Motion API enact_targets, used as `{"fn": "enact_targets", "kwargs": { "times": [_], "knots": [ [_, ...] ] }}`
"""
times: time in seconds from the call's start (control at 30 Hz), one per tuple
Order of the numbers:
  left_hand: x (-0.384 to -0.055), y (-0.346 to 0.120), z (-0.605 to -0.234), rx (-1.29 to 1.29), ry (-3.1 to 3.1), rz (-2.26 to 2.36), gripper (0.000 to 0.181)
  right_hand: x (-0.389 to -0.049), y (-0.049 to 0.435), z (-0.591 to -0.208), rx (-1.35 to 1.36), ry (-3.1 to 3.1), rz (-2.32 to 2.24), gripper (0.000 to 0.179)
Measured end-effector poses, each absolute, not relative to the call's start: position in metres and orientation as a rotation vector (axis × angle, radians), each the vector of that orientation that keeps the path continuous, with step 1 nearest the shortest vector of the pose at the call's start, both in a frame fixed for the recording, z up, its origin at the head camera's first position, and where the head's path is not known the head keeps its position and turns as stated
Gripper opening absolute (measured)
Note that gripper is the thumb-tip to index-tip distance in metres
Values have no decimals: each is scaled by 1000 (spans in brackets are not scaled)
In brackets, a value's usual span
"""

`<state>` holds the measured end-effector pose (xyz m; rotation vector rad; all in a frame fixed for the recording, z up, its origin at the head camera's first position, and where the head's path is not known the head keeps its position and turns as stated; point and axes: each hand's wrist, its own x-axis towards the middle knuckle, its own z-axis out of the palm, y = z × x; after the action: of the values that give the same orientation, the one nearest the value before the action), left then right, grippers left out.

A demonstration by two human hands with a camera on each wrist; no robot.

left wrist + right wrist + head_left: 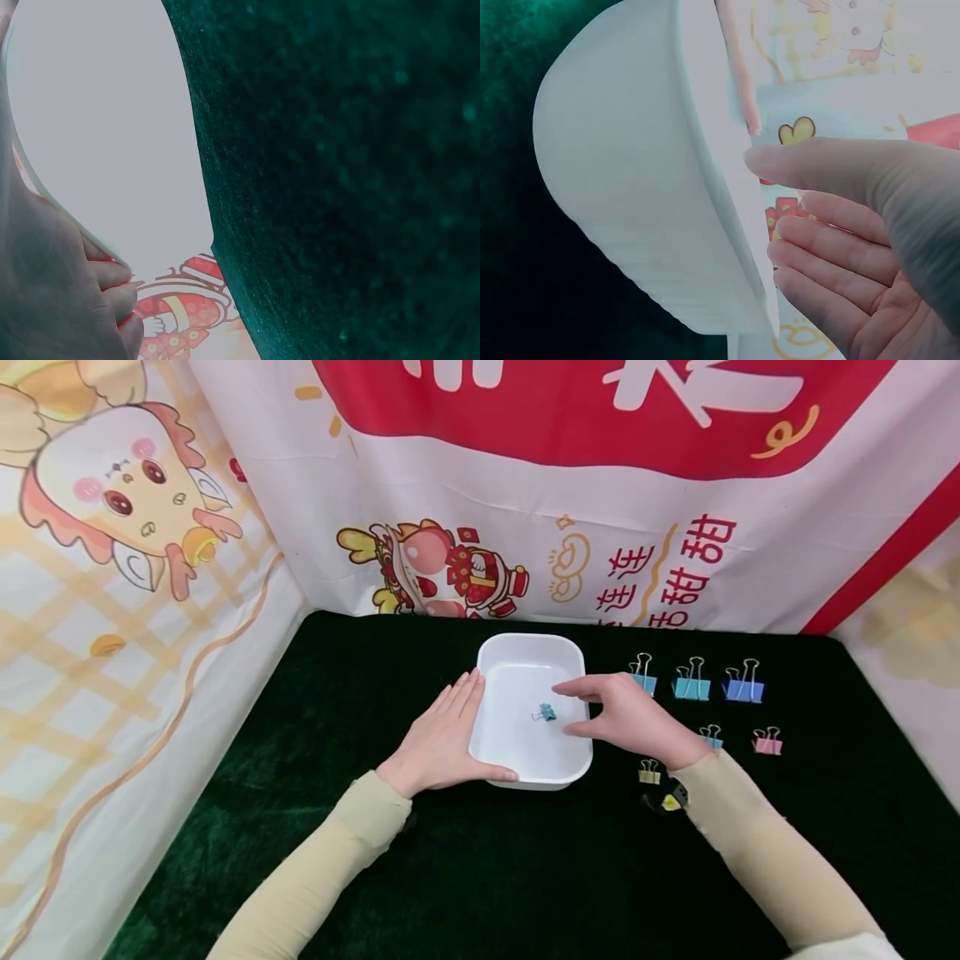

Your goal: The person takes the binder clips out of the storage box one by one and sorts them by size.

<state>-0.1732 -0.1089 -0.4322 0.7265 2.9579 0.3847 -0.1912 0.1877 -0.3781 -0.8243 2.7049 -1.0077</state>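
A white rectangular tub [517, 760] stands on dark green cloth, with a small teal binder clip [549, 713] inside it. My left hand [438, 743] lies along the tub's left rim, fingers straight and thumb at the near corner. In the left wrist view, fingers of the left hand [71, 292] reach along the tub's outer side. Over the right rim, my right hand [633, 714] reaches in with fingers and thumb spread apart, the clip just beyond the fingertips. Nothing is between thumb and fingers of the right hand [862, 255] in the right wrist view.
Right of the tub are two light blue clips [692, 688], a darker blue clip [744, 691], a pink clip [767, 746] and a gold clip [649, 773]. My right arm partly covers another blue clip [714, 741]. A printed curtain [465, 468] hangs behind the table.
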Motion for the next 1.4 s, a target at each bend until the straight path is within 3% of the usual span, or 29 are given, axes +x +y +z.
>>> {"fn": "enact_targets", "kwargs": {
  "times": [0.93, 1.4],
  "knots": [
    [-172, -108, -431, 723, 2957, 377, 138, -232, 150, -400, -853, 2689, -750, 48],
    [-173, -109, -430, 723, 2961, 367, 140, -232, 143, -405, -867, 2749, -583, 30]
  ]
}}
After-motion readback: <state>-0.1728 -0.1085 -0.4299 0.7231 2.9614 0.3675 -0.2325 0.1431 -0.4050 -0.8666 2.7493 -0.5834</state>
